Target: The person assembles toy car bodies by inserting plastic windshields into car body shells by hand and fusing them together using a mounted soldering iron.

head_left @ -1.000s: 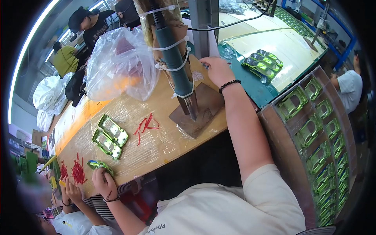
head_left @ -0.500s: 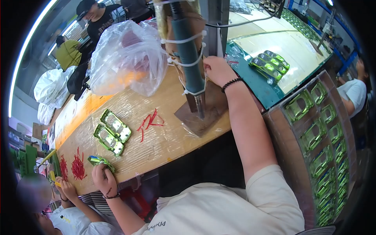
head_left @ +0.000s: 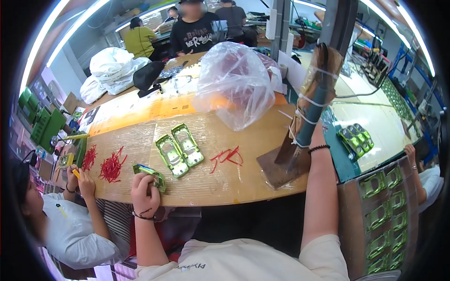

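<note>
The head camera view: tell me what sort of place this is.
Most likely a small factory or assembly workshop: it has a teal tool strapped in place above the bench, matching green parts laid out in rows at the right, and a co-worker at the same bench.

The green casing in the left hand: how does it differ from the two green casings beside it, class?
The held casing is tilted, seen nearly edge-on; the flat pair show their broad sides upward. The left hand partly covers the held casing; the flat pair are uncovered and unheld. All are shiny green.
</note>
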`<state>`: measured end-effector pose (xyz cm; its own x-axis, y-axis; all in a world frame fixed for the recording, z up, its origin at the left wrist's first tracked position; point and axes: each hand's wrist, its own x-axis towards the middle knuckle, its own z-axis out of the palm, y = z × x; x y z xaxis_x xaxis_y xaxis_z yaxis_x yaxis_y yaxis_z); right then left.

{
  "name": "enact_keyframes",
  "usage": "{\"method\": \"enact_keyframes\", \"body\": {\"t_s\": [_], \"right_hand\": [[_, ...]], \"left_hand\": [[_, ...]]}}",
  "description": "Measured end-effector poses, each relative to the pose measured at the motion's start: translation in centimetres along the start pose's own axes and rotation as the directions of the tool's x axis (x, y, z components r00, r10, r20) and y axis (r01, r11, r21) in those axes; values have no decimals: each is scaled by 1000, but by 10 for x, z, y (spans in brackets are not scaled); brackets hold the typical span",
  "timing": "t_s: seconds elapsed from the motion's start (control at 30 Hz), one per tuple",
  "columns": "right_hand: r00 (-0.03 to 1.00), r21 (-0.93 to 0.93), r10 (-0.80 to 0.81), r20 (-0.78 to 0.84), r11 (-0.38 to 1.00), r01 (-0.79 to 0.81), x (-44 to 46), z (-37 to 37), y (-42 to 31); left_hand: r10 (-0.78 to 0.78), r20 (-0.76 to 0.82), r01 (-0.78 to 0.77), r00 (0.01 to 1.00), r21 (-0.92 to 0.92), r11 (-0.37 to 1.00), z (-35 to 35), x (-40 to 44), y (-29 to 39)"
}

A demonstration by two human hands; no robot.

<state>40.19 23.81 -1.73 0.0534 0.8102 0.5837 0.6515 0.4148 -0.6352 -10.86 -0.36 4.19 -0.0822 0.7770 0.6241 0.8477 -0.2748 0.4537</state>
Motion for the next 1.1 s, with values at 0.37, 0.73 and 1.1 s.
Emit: {"method": "enact_keyframes", "body": {"t_s": [0.37, 0.73, 1.1], "right_hand": [[971, 311, 206, 118, 921, -233, -17, -38, -96], [976, 263, 66, -207, 965, -10, -40, -41, -90], [890, 368, 254, -378, 924, -108, -37, -50, -74]], "left_hand": [[29, 118, -33, 993, 31, 999, -11, 6, 3], [40, -64, -39, 997, 17, 999, -4, -4, -8], [421, -189, -355, 887, 303, 884, -19, -7, -20]]}}
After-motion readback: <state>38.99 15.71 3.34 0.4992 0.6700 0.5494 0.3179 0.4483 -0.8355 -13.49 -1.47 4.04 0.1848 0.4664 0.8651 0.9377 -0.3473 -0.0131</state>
